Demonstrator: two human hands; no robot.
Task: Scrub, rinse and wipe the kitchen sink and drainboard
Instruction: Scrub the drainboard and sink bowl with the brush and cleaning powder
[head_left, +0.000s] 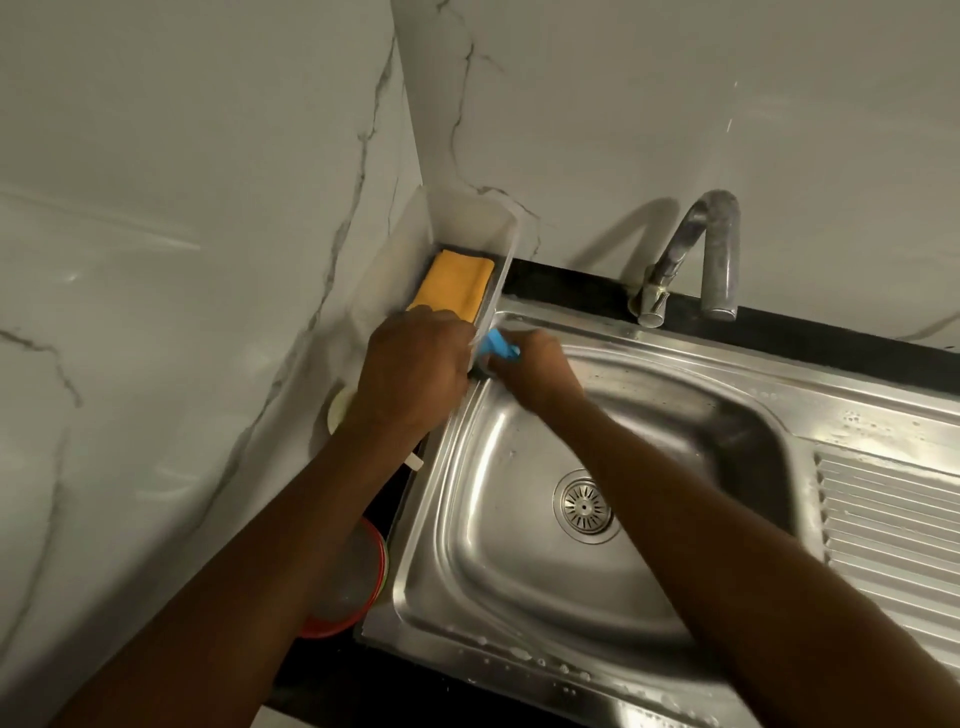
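Note:
The steel sink (467, 519) fills the middle, with its drain (585, 505) in the basin and the ribbed drainboard (893, 525) to the right. My left hand (413, 371) grips the near edge of a clear plastic tray (498, 244) standing in the corner left of the sink. An orange cloth (454, 283) lies folded inside that tray. My right hand (535, 364) is curled round a blue scrubber (497, 347) at the sink's far left rim, right beside the tray. Water drops cover the rim.
A curved metal tap (696, 249) stands behind the basin on the black counter strip (571, 286). Marble walls close the left side and back. Stacked red and clear lids (353, 582) and a white object (340, 408) lie left of the sink, partly hidden by my left arm.

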